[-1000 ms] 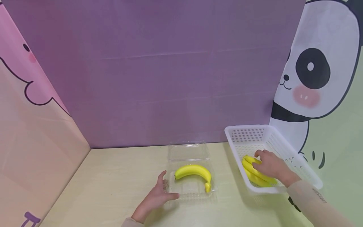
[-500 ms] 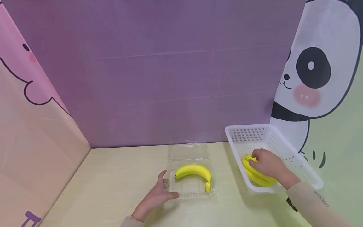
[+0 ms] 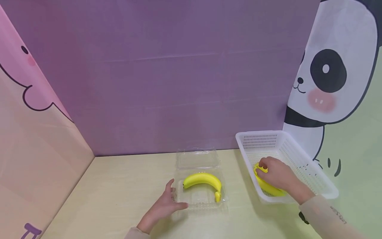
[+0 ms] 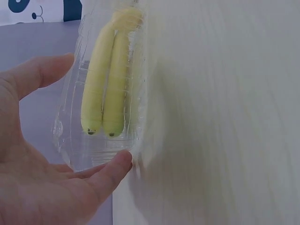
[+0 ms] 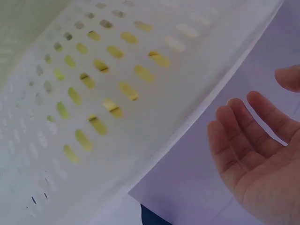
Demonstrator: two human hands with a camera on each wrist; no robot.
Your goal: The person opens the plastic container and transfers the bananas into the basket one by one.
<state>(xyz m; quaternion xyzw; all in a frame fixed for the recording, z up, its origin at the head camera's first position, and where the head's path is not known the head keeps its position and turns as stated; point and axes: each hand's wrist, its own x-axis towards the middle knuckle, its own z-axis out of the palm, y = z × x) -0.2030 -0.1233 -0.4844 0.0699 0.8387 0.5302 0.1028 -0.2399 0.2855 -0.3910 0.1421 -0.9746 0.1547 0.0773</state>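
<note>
Right hand shift: against the frame half a second ago, the right hand (image 3: 277, 174) has moved slightly left over the bananas (image 3: 267, 187) and covers more of them.
Unmoved: the left hand (image 3: 165, 205), the clear clamshell container (image 3: 198, 197) and its banana (image 3: 206, 179) look the same as then.
Basket edges: the white perforated basket (image 3: 261, 141) has raised walls all round; its far end sits near the purple backdrop (image 3: 179, 83), its right side near the panda-print wall (image 3: 331, 69).
Tabletop room: a strip of table (image 3: 119, 186) separates container from basket; a wider stretch runs left of the left hand.
Clamshell lid: folded back, toward the backdrop.
Right hand grip: thumb apart from loosely bent fingers, nothing between them in the right-wrist view.
Basket bananas: inside, along the left wall, below the right hand; contact cannot be told.
Left hand grip: thumb and fingers spread wide around the container's near left corner, no grip visible.
Container banana: curved across the base, just right of the left hand.
</note>
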